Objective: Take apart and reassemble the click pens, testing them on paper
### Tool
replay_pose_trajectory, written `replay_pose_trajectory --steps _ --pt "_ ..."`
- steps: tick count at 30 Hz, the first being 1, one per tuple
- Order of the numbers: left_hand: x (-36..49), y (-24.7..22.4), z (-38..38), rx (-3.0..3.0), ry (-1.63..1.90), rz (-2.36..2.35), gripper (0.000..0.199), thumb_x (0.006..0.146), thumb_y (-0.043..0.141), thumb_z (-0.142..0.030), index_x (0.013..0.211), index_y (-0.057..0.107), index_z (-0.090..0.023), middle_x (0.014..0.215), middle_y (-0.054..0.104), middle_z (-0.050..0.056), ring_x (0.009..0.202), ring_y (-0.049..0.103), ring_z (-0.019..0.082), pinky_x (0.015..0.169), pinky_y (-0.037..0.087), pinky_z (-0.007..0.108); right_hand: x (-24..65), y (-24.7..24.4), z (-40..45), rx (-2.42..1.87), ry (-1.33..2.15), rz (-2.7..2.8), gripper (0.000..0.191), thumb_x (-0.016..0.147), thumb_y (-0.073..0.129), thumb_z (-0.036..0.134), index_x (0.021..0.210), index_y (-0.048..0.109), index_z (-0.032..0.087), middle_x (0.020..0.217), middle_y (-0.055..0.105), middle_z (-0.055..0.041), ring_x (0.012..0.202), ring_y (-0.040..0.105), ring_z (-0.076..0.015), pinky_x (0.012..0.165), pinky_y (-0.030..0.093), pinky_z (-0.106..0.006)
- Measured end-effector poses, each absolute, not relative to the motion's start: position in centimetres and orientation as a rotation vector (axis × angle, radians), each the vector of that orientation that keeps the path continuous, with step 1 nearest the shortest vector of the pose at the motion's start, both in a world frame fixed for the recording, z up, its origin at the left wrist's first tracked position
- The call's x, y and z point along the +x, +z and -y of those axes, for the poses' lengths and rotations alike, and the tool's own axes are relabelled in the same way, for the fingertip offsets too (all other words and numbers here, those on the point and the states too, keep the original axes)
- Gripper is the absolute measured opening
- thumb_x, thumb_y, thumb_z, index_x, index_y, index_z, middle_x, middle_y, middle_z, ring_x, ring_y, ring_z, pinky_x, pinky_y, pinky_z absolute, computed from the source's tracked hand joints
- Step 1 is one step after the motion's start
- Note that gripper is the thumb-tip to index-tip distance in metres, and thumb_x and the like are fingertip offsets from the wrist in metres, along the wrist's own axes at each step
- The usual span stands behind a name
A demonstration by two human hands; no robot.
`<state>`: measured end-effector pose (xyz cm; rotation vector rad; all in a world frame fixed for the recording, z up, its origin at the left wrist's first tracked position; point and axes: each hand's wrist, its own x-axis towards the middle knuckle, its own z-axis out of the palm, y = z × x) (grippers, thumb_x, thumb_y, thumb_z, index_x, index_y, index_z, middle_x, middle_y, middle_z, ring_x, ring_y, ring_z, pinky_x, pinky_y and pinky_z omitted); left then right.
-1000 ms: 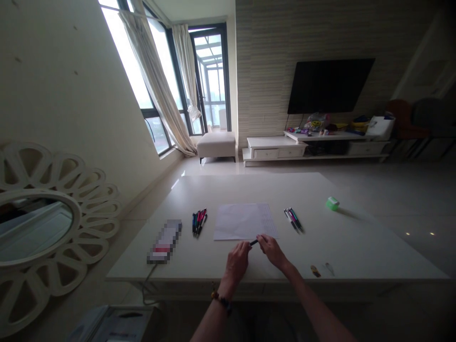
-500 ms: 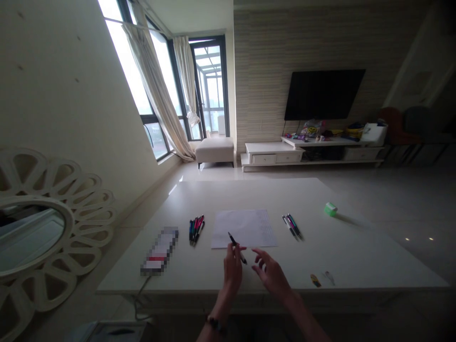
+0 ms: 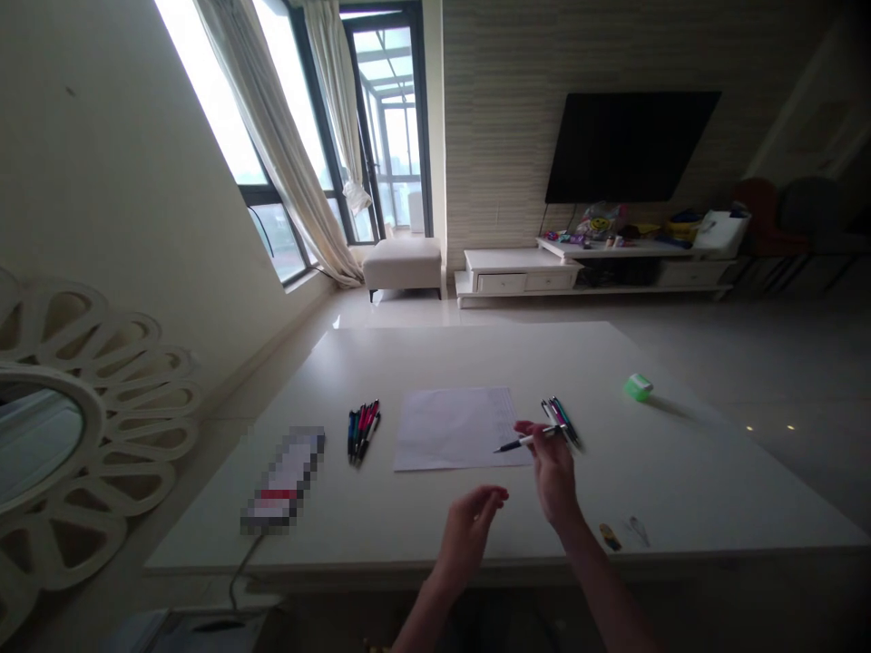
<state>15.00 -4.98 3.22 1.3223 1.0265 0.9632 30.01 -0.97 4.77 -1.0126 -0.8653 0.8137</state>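
A black-and-white pen [image 3: 517, 443] is in my right hand [image 3: 554, 472], pinched between the fingers. Its dark tip points left above the right edge of a sheet of white paper [image 3: 453, 431]. My left hand [image 3: 469, 526] hovers in front of the paper with nothing visible in it, its fingers loosely stretched to the right and thumb a little apart. Just behind my right hand lies a small group of pens [image 3: 562, 417], partly covered by the hand. Left of the paper, several pens [image 3: 364, 431] with dark, blue and pink barrels lie side by side.
All of this lies on a white table [image 3: 327, 535]. A blurred-out phone-like device [image 3: 286, 481] with a cable sits at the left. At the right are a green-and-white small box [image 3: 638, 388], a yellow-and-dark flat piece [image 3: 611, 537] and a small clear piece [image 3: 638, 531] near the front edge.
The pen has passed from my left hand to my right hand. My right hand has moved up and right towards the right pen group; my left hand now holds nothing. The view has shifted slightly.
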Motion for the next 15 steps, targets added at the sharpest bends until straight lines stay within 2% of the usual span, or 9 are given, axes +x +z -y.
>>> replay_pose_trajectory --steps 2,5,7,10,15 --pt "14.4 2.9 3.7 1.566 0.982 -1.146 0.027 0.082 0.049 -0.041 0.09 0.067 -0.023 0.092 0.069 0.005 0.087 0.062 0.02 0.081 0.047 0.032 31.5 4.9 -1.5 -0.88 1.02 0.707 0.024 0.077 0.057 0.044 0.083 0.054 0.022 0.071 0.057 -0.0001 0.067 0.055 -0.0153 0.066 0.045 -0.031" --pt "13.2 2.1 0.2 1.857 1.013 -1.289 0.024 0.085 0.044 -0.033 0.094 0.064 -0.024 0.096 0.067 0.004 0.09 0.06 0.018 0.085 0.045 0.033 33.0 4.8 -4.7 -0.77 1.287 0.597 0.034 0.077 0.05 0.053 0.064 0.047 0.022 0.052 0.038 0.0053 0.047 0.04 -0.0108 0.049 0.037 -0.027" --pt "12.4 1.4 -2.9 1.994 1.032 -1.39 0.023 0.085 0.042 -0.028 0.094 0.063 -0.023 0.094 0.066 0.004 0.089 0.059 0.018 0.083 0.045 0.033 33.5 4.6 -6.6 -0.748 1.384 0.605 0.045 0.08 0.038 0.058 0.053 0.036 0.022 0.048 0.029 0.0063 0.043 0.031 -0.0101 0.044 0.032 -0.027" --pt "11.3 0.6 -7.6 2.084 1.01 -1.596 0.022 0.085 0.041 -0.023 0.093 0.061 -0.021 0.087 0.064 0.004 0.082 0.057 0.016 0.077 0.044 0.031 33.6 3.9 -9.4 -0.742 1.389 0.629 0.05 0.081 0.027 0.059 0.048 0.023 0.022 0.045 0.02 0.007 0.04 0.02 -0.01 0.041 0.028 -0.027" --pt "10.9 -0.5 -12.4 2.15 0.833 -1.844 0.019 0.086 0.04 -0.027 0.084 0.057 -0.02 0.077 0.058 0.001 0.073 0.054 0.014 0.071 0.04 0.026 33.2 2.1 -14.0 -0.69 1.381 0.588 0.048 0.079 0.029 0.057 0.047 0.018 0.023 0.041 0.015 0.0076 0.039 0.013 -0.0099 0.038 0.024 -0.028"
